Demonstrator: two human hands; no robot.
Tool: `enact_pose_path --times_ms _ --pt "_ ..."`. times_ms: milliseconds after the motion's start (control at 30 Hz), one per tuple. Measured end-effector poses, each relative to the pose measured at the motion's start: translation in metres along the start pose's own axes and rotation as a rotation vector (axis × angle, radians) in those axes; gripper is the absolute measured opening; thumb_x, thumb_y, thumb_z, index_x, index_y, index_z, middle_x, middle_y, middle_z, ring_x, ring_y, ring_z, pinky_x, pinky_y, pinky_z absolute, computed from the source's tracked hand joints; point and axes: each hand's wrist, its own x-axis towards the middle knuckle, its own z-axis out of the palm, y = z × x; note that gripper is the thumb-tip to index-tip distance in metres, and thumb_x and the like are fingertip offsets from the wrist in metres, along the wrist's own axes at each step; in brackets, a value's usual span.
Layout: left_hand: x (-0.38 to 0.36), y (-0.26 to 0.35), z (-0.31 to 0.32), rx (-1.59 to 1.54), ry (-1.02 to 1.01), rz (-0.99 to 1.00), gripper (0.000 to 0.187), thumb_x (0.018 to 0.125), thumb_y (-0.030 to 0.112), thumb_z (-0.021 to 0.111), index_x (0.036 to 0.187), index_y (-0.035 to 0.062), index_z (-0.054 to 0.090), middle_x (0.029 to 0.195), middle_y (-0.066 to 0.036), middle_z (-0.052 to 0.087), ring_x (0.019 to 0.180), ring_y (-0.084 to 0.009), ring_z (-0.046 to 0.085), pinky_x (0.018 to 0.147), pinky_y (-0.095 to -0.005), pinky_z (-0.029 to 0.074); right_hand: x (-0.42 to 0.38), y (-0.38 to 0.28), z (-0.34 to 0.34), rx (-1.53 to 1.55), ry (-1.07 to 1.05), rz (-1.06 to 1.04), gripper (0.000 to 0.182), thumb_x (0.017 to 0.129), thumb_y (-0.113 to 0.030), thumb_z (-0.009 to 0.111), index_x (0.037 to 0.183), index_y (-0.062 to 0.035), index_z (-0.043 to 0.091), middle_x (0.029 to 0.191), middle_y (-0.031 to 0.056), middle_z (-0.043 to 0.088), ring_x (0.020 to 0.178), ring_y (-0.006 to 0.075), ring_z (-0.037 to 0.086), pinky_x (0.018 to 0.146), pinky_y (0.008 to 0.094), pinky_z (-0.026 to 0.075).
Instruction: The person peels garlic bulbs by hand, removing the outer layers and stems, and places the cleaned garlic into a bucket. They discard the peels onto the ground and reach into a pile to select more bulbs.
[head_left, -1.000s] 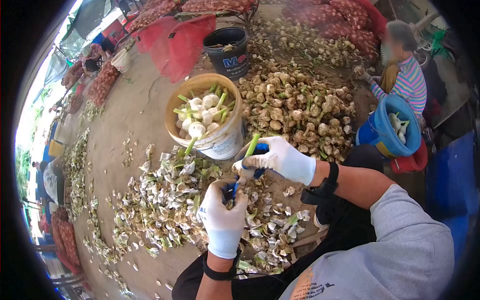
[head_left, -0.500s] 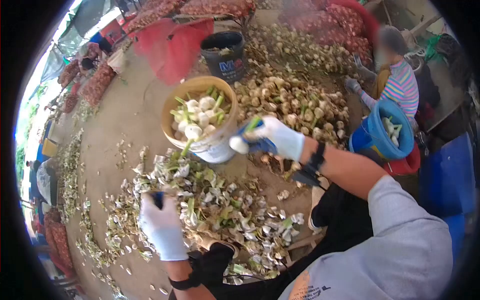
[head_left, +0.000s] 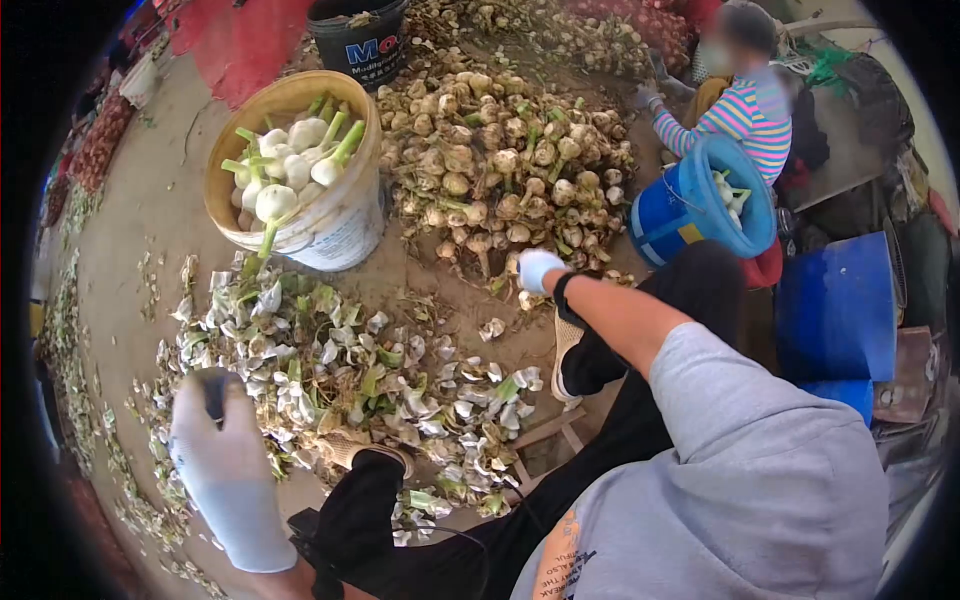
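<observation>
My right hand [head_left: 540, 272], in a white glove, reaches down to the near edge of a heap of unpeeled garlic bulbs [head_left: 480, 165]. Its fingers are mostly hidden, and a bulb lies just under it. At the lower left is my left hand [head_left: 222, 440], also gloved, curled around something dark [head_left: 213, 390] that I cannot make out. Left of the heap stands a cream bucket [head_left: 345, 235] holding clean white garlic bulbs [head_left: 290, 165] with trimmed green stems. Between my feet and that bucket lie peeled garlic skins and leaves [head_left: 330, 360].
A person [head_left: 745, 95] in a striped top sits at the upper right, behind a blue bucket [head_left: 715, 200] with some garlic. A black bucket [head_left: 355, 45] stands behind the cream one. At the right is a blue container [head_left: 840, 305]. My shoes [head_left: 567, 355] rest beside the skins.
The clean garlic bulb has left my right hand, which has moved from beside the cream bucket to the heap. The view has shifted, and my left hand appears lower and farther left.
</observation>
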Motion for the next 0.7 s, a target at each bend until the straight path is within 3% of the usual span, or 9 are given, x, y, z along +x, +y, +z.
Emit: enact_pose_path --times_ms 67,100,200,267,367,400,533,600,700 --pt "-0.003 -0.002 0.017 -0.117 0.044 0.197 0.017 0.097 0.009 0.066 0.11 -0.0022 0.069 0.092 -0.017 0.072 0.083 -0.0261 0.068 0.078 -0.0385 0.052 0.012 0.01 0.063 -0.025 0.048 -0.076 0.031 0.094 -0.015 0.062 0.12 -0.0036 0.072 0.119 0.0203 0.073 0.105 0.0369 0.071 0.087 0.0474 0.058" --pt "-0.006 0.008 0.017 -0.101 -0.018 0.151 0.019 0.095 0.006 0.068 0.113 -0.0017 0.069 0.098 -0.018 0.073 0.089 -0.0281 0.07 0.082 -0.0383 0.054 0.002 0.004 0.077 -0.093 0.106 -0.061 0.031 0.093 -0.015 0.063 0.122 -0.0052 0.072 0.12 0.0194 0.072 0.107 0.0361 0.07 0.088 0.0467 0.059" --pt "-0.011 0.014 0.031 -0.007 -0.093 0.266 0.017 0.096 0.01 0.068 0.108 -0.0019 0.069 0.096 -0.018 0.073 0.083 -0.0274 0.07 0.079 -0.0393 0.054 -0.012 -0.012 0.104 -0.271 0.236 -0.058 0.03 0.092 -0.017 0.067 0.12 -0.0076 0.073 0.121 0.0176 0.07 0.112 0.0343 0.068 0.088 0.0449 0.059" --pt "-0.016 0.019 0.041 0.032 -0.109 0.367 0.014 0.093 0.01 0.071 0.103 -0.0004 0.07 0.091 -0.018 0.071 0.082 -0.0319 0.07 0.078 -0.0407 0.054 -0.022 -0.029 0.072 -0.292 -0.037 -0.083 0.034 0.095 -0.017 0.062 0.126 -0.0037 0.067 0.129 0.0213 0.065 0.121 0.0358 0.065 0.096 0.0461 0.056" --pt "-0.027 0.033 0.049 -0.02 -0.281 0.431 0.016 0.092 0.014 0.071 0.102 0.0008 0.07 0.092 -0.02 0.071 0.085 -0.0355 0.07 0.078 -0.0427 0.054 -0.015 -0.048 0.033 0.162 -0.136 0.012 0.057 0.094 -0.035 0.065 0.141 -0.0034 0.059 0.141 0.02 0.061 0.134 0.0351 0.057 0.109 0.0468 0.048" --pt "-0.031 0.034 0.053 -0.004 -0.323 0.492 0.017 0.092 0.015 0.072 0.101 0.0009 0.071 0.092 -0.02 0.071 0.087 -0.0362 0.07 0.078 -0.0432 0.054 -0.014 -0.051 0.017 0.301 -0.108 -0.068 0.064 0.094 -0.042 0.065 0.141 0.0008 0.058 0.146 0.0224 0.059 0.136 0.0354 0.056 0.108 0.046 0.049" --pt "-0.042 0.05 0.063 -0.235 -0.557 0.492 0.021 0.093 0.018 0.072 0.103 0.0004 0.072 0.091 -0.02 0.072 0.086 -0.0346 0.072 0.079 -0.0412 0.055 -0.048 -0.092 -0.079 0.976 -0.134 -0.243 0.048 0.09 -0.042 0.079 0.113 -0.0005 0.069 0.11 0.0118 0.075 0.087 0.0231 0.073 0.077 0.0384 0.061" --pt "-0.046 0.061 0.063 -0.308 -0.565 0.442 0.021 0.092 0.016 0.072 0.105 -0.0001 0.072 0.09 -0.018 0.073 0.086 -0.0318 0.072 0.08 -0.0392 0.055 -0.086 -0.111 -0.12 1.311 -0.236 -0.446 0.038 0.09 -0.035 0.083 0.105 -0.0029 0.069 0.093 0.0041 0.073 0.07 0.0147 0.068 0.066 0.032 0.059" --pt "-0.046 0.063 0.077 -0.463 -0.33 0.499 0.021 0.088 0.013 0.076 0.102 0.0005 0.068 0.097 -0.019 0.068 0.09 -0.037 0.068 0.08 -0.0439 0.054 -0.136 -0.125 -0.164 1.44 -0.395 -0.71 0.04 0.091 -0.034 0.083 0.114 -0.0042 0.069 0.1 0.0039 0.073 0.084 0.0132 0.069 0.076 0.0325 0.06"
